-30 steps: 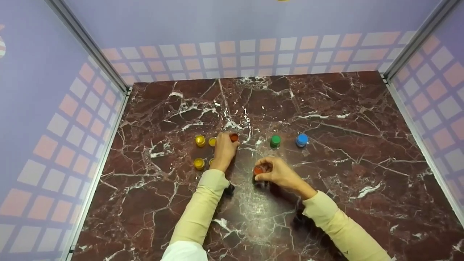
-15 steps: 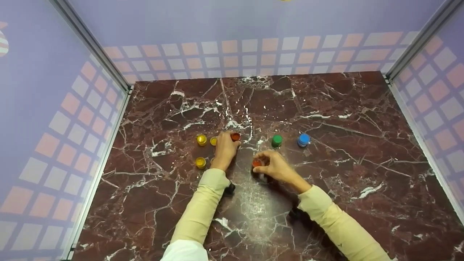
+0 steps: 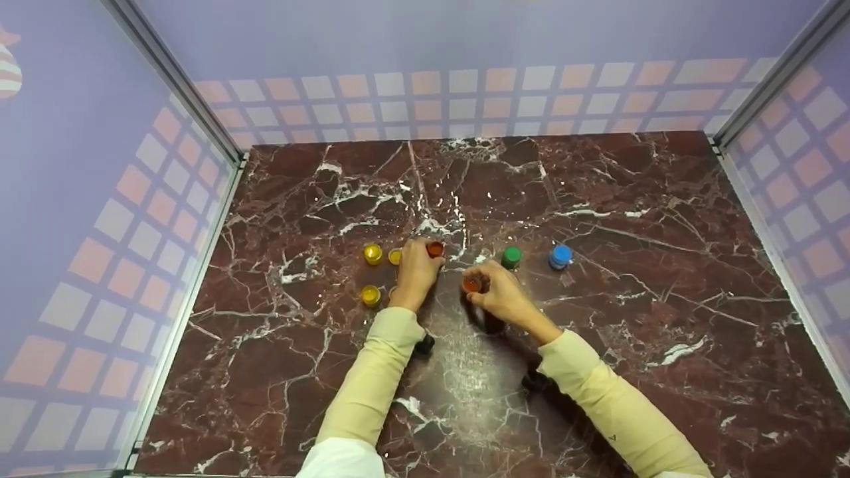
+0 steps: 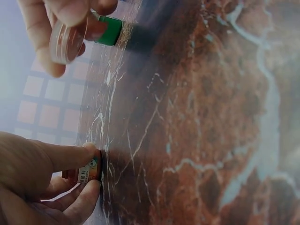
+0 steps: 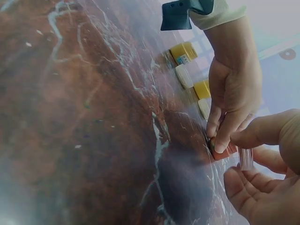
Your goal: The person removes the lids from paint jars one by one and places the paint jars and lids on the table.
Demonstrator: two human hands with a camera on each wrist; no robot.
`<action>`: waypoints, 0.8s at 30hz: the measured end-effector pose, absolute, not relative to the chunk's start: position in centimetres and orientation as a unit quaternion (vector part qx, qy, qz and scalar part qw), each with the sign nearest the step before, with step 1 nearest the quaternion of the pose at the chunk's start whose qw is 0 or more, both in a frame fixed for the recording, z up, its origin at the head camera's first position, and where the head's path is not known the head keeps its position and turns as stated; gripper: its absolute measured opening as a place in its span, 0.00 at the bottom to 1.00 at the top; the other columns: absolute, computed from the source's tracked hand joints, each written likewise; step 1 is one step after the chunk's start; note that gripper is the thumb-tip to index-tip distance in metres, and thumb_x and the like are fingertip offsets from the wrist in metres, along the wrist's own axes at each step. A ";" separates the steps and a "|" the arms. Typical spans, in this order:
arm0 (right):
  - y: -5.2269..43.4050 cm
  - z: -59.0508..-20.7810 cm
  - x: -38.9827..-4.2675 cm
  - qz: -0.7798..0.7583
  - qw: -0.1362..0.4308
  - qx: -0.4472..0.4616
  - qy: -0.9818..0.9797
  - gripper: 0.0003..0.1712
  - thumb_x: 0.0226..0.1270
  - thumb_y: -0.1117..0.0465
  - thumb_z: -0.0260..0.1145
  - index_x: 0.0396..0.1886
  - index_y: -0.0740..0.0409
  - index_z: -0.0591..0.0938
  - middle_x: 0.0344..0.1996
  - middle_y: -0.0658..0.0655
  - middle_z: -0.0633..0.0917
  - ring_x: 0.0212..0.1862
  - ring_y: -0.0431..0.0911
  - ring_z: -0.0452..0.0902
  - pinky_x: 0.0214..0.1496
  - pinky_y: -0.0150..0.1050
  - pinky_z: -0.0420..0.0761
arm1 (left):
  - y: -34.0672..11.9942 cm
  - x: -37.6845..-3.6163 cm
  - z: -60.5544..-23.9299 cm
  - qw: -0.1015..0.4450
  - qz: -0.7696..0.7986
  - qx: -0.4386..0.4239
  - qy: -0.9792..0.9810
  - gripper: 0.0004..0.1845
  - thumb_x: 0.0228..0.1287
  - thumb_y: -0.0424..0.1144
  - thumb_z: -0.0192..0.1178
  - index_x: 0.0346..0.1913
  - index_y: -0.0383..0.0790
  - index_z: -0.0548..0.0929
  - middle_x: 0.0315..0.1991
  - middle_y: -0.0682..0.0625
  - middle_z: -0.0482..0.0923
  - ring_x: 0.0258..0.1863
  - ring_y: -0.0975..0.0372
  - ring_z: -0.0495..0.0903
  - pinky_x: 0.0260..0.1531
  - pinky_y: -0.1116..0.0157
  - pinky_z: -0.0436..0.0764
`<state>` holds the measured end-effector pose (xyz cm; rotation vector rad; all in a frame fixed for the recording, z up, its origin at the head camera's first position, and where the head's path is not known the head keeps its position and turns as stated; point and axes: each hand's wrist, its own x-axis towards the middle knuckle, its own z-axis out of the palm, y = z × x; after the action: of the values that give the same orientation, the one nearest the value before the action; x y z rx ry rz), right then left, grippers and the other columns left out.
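Note:
My left hand [image 3: 425, 260] pinches a small orange-capped jar [image 3: 435, 249] that stands on the marble table [image 3: 597, 199]; the left wrist view shows the fingertips on that jar [image 4: 89, 169]. Just to its right, my right hand [image 3: 479, 287] grips a second orange-capped jar [image 3: 472, 284], whose clear body [image 4: 65, 42] shows between curled fingers. In the right wrist view the two hands nearly meet, the left-hand jar [image 5: 220, 150] beside the clear jar [image 5: 246, 158].
Three yellow-capped jars [image 3: 372, 253] [image 3: 394, 256] [image 3: 370, 295] cluster left of my left hand. A green-capped jar [image 3: 511, 257] and a blue-capped jar [image 3: 561, 256] stand to the right. Purple checked walls [image 3: 133, 199] enclose the table on three sides.
My right hand has carried its orange-capped jar up and to the left, close to the jar under my left hand. The left hand has stayed put.

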<state>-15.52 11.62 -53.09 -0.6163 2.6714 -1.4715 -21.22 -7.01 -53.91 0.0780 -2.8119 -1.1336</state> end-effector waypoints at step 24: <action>9.2 -53.8 -20.8 -0.428 -0.024 -0.148 0.891 0.21 0.54 0.75 0.73 0.49 0.71 0.83 0.43 0.66 0.82 0.44 0.60 0.80 0.50 0.53 0.80 | -6.9 -21.4 -53.9 0.051 -0.379 0.033 -0.924 0.15 0.55 0.27 0.75 0.46 0.28 0.87 0.45 0.36 0.84 0.49 0.45 0.83 0.54 0.53 0.80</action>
<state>-20.79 9.17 -53.79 -0.4723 2.8431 -1.3663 -21.44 -6.91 -53.91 0.1007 -2.8117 -1.1526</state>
